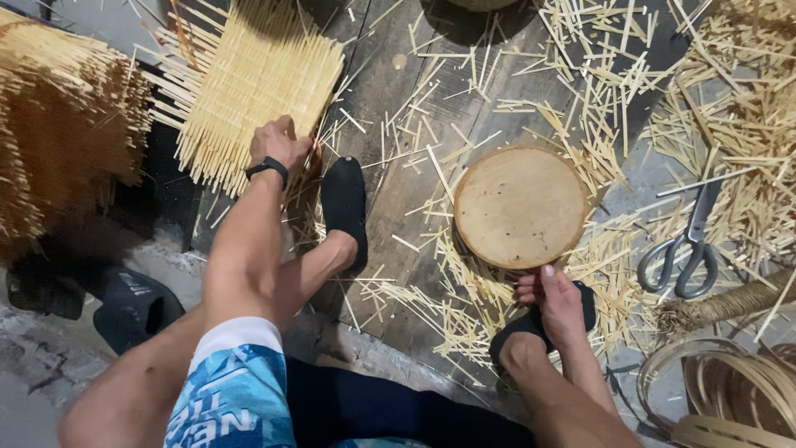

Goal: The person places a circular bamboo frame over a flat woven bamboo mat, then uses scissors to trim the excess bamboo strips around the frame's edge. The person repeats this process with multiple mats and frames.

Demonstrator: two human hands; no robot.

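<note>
Right hand (554,300) on wooden disc (521,206) — left hand (278,145) on woven mat (257,83)

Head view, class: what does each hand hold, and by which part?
Left hand grips the woven bamboo mat at its near edge. Right hand pinches the round wooden disc at its near rim.

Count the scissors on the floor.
1. The scissors lie among bamboo offcuts, right of the round wooden disc that the right hand touches. Others may be buried under strips.
</note>
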